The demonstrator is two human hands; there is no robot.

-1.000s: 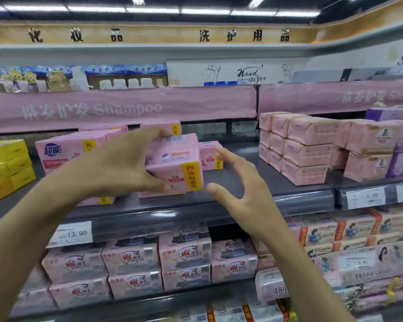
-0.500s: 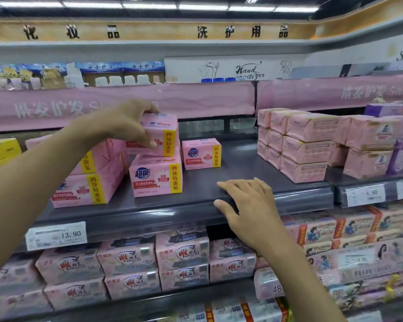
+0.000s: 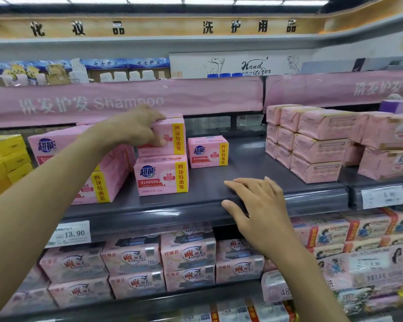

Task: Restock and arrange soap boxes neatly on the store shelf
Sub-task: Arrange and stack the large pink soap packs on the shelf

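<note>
- The left hand reaches forward and up, forearm stretched across the lower left of the view, wrist bent down a little.
- Its fingers curl over the top of the upper soap box and the thumb presses the front face: a clenched hold on that box.
- Directly below those fingers, the held box sits stacked on a second soap box on the grey shelf.
- Left of the thumb, partly hidden by the forearm, stands a larger stack of pink boxes.
- Just right of the fingertips, further back on the shelf, stands a lone soap box.
- The right hand lies palm down on the shelf's front edge, fingers spread flat, thumb hooked over the lip, gripping no box.
- Beyond its fingertips the shelf is bare; to their right sits a block of wrapped pink packs.
- Under the left forearm hangs a price tag reading 13.90.
</note>
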